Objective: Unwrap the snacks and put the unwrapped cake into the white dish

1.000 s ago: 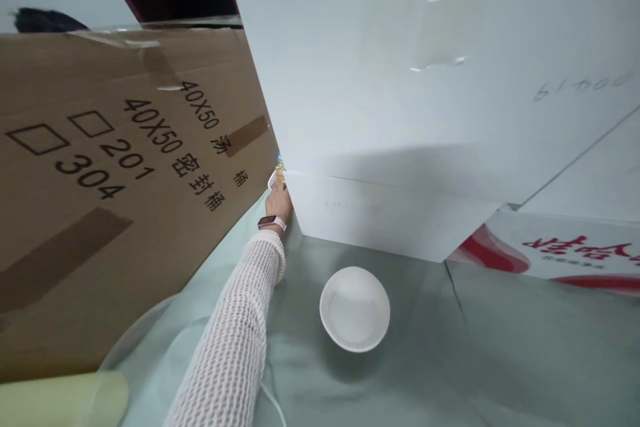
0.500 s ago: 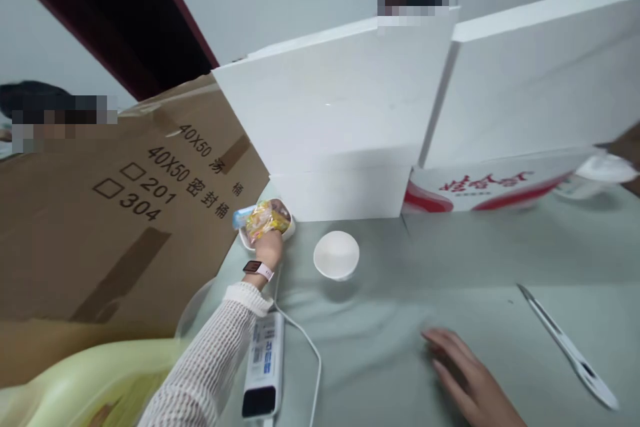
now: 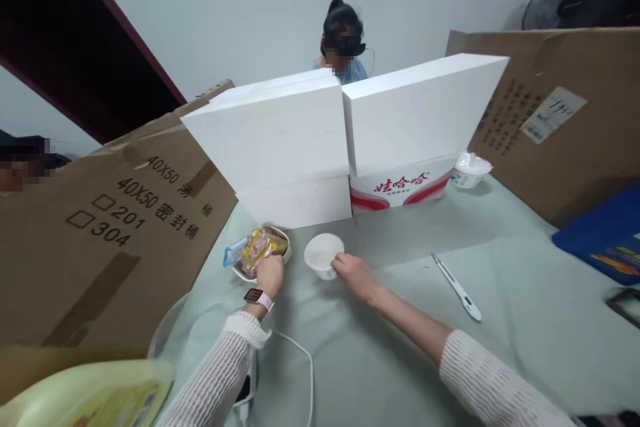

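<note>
My left hand (image 3: 271, 274) reaches to the near right side of a white tub (image 3: 288, 255) filled with snack packets. Its fingers are curled down by a yellow clear-wrapped packet (image 3: 259, 245); whether they grip that packet or the tub's rim is hidden. A blue-tipped packet (image 3: 235, 253) sticks out over the tub's left edge. On the right, a small white paper bowl (image 3: 323, 250) stands upright on the cloth. My right hand (image 3: 356, 275) pinches the bowl's right rim between thumb and fingers. The bowl's inside looks plain white.
White foam boards (image 3: 280, 140) and a red-marked white carton (image 3: 400, 188) wall off the back. Cardboard (image 3: 165, 240) stands left. A white cutter-like tool (image 3: 457, 288), a lidded tub (image 3: 470, 170) and a blue box (image 3: 607, 240) lie right. A cable (image 3: 311, 373) runs in front; a person (image 3: 345, 40) sits behind.
My right hand has moved forward and left from the bare cloth to the white bowl, taking hold of its rim. My left hand stays at the snack tub. The camera view has shifted right.
</note>
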Demonstrator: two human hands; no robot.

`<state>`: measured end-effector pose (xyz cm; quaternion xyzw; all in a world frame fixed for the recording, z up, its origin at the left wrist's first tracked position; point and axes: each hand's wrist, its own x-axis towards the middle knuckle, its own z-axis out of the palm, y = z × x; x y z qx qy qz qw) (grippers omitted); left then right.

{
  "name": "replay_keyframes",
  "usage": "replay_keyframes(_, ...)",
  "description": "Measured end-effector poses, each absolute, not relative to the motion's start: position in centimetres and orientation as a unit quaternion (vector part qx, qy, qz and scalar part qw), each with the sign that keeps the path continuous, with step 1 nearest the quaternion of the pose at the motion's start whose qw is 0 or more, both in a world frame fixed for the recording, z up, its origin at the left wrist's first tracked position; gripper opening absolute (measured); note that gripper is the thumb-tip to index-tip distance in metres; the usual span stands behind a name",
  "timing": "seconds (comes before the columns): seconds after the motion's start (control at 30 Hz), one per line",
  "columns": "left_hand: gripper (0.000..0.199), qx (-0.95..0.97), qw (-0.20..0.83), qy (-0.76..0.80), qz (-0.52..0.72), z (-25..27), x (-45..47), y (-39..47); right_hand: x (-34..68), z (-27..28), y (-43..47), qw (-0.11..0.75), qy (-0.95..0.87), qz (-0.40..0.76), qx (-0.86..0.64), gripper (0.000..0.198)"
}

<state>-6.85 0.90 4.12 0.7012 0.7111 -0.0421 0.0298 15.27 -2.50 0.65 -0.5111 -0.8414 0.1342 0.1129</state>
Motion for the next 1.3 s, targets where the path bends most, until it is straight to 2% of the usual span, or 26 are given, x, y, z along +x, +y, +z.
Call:
replay_keyframes(0.3, 0.041, 0.781, 0.061, 0.609, -0.124, 4.1, 2.6, -1.4, 31.1, -2.0, -4.6, 0.180, -0.745, 0.047, -0.641, 0.021)
replay_keyframes(0.43, 0.041, 0.809, 0.093, 0.564, -0.138, 3.9, 7.2, -2.9, 32.1, -2.0, -4.6, 0.171, -0.730, 0.044, -0.660, 0.022)
replay_keyframes(0.6, 0.043, 0.833, 0.121, 0.518, -0.150, 4.1, 10.5, -5.3, 32.1, -1.5, -5.7, 0.168, -0.704, 0.045, -0.689, 0.035)
replay_keyframes(0.9, 0.046, 0.833, 0.137, 0.505, -0.181, 3.8, 10.9, -9.1, 32.5, -3.3, -12.8, 0.310, -0.696, 0.115, -0.637, 0.032)
replay_keyframes(1.07, 0.045, 0.834, 0.176, 0.504, -0.138, 2.8, 11.3, -11.2, 32.7, -4.4, -15.7, 0.346, -0.687, 0.159, -0.618, 0.030)
replay_keyframes(1.3, 0.037, 0.820, 0.262, 0.508, 0.020, 3.2, 7.8, -13.3, 32.2, -5.3, -18.3, 0.374, -0.668, 0.193, -0.613, 0.028)
